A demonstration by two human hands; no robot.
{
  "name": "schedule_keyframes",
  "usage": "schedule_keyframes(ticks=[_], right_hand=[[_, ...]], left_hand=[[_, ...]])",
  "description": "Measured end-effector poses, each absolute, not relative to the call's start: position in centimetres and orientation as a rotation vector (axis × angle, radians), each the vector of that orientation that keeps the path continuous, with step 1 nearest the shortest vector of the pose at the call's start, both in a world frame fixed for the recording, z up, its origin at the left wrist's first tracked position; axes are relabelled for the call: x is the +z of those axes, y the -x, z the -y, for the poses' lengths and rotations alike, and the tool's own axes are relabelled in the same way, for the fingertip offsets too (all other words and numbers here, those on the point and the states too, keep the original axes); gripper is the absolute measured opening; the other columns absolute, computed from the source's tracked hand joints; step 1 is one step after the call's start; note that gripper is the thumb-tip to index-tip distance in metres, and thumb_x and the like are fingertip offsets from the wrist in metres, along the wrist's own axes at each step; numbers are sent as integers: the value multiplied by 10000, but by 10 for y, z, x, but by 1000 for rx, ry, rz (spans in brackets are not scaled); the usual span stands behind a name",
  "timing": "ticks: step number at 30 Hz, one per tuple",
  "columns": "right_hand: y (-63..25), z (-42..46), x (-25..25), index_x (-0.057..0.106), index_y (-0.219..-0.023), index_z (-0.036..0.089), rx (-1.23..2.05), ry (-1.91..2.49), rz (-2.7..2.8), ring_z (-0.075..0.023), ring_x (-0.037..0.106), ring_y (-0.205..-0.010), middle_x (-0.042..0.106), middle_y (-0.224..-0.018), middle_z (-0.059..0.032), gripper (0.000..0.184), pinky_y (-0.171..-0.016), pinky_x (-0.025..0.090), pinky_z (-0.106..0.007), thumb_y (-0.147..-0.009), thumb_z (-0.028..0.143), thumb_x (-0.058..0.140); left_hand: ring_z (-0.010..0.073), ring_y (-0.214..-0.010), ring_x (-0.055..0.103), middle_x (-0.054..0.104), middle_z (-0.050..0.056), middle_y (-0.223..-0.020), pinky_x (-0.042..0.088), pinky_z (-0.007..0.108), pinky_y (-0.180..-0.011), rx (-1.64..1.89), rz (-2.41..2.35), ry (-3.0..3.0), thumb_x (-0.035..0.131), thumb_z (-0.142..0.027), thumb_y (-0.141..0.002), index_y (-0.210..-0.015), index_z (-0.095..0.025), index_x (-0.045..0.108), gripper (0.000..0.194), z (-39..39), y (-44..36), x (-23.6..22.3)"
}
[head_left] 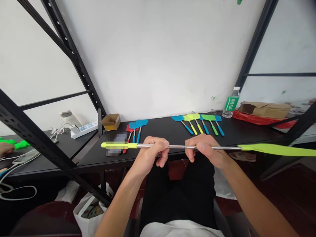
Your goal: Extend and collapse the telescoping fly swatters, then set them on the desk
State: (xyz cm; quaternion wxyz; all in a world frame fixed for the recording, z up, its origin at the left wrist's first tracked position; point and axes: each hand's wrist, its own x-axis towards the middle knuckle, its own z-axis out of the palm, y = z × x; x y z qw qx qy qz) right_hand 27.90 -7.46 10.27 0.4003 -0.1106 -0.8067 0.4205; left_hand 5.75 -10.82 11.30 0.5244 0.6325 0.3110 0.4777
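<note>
A yellow-green fly swatter (176, 146) with a telescopic metal rod lies level across my view, above the table's front edge. Its handle points left, and its flat head reaches the right edge of the picture. My left hand (153, 149) is closed on the rod near the handle, thumb on top. Farther right, my right hand (207, 149) pinches the same rod, with a stretch of bare metal between the two hands. Behind them, a row of blue, yellow and green fly swatters (209, 117) lies on the black table (163, 128). Blue swatters (142, 122) and a red one (130, 129) lie left.
A small cardboard box (110, 122) stands at the back left, near a blurred item. Right are a water bottle (231, 102) and a carton (265, 109) on red plastic. Black shelf posts (74, 56) flank the place. Another person's hand (6, 148) shows far left.
</note>
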Motion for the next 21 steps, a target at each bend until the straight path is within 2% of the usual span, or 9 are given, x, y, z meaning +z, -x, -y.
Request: schedule_keyframes(ticks=[6,11,15,21], right_hand=[[-269,71,98,655,-657,144,1235,259,1945,-179,538,-582,605,-594,-66,605,-603,408,-323,-992,562,375],[-265,70,90,646,-610,138,1283,201,1996,-160,544,-560,598,-556,-62,643,-607,421,-304,-1011,541,345],[-260,74,84,641,-600,138,1342,163,2002,-152,561,-546,608,-553,-60,637,-597,455,-290,-1015,527,354],[-253,79,80,606,-528,146,1371,203,1958,-131,529,-488,568,-476,-36,619,-552,445,-271,-1023,460,406]], left_hand=[[84,-418,415,561,-1,-516,285,223,-424,1106,-758,-1693,602,-378,-872,-661,-154,613,308,112,-59,113],[77,-483,426,588,-3,-583,320,210,-484,1092,-747,-1887,652,-346,-862,-728,-154,620,236,118,-61,113],[89,-497,463,684,45,-672,353,222,-511,1032,-659,-1973,655,-349,-863,-800,-154,632,206,121,-66,112],[127,-543,560,731,81,-681,410,236,-548,1028,-675,-2053,662,-328,-866,-740,-166,580,221,123,-68,110]])
